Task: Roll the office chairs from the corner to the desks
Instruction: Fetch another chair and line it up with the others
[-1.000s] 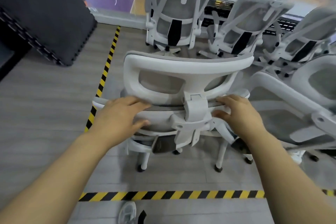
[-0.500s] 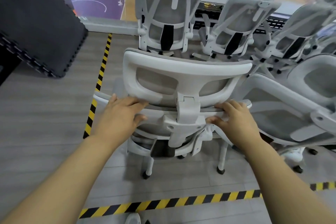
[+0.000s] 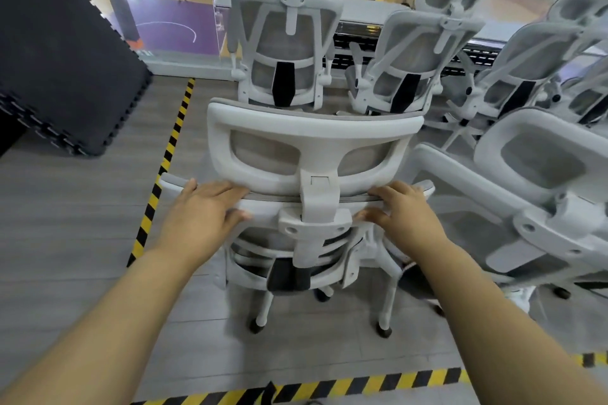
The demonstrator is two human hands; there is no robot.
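A white and grey mesh office chair (image 3: 312, 141) stands right in front of me, its back toward me and its headrest uppermost. My left hand (image 3: 204, 210) grips the top edge of the backrest left of the headrest post, fingers over the rim and thumb under it. My right hand (image 3: 404, 214) grips the same edge on the right side. The chair's castors (image 3: 256, 322) rest on the grey floor. Three like chairs (image 3: 286, 52) stand in a row behind it, pushed up to a white desk (image 3: 365, 15).
Another white chair (image 3: 533, 194) leans close on the right. Yellow-black hazard tape (image 3: 164, 154) runs along the left and across the floor near my feet. A stack of black foam mats (image 3: 56, 52) fills the left. A glass wall lies beyond the desk.
The chair has rolled forward toward the row of chairs at the desk, and I have stepped after it. Both hands have kept their hold on the backrest edge.
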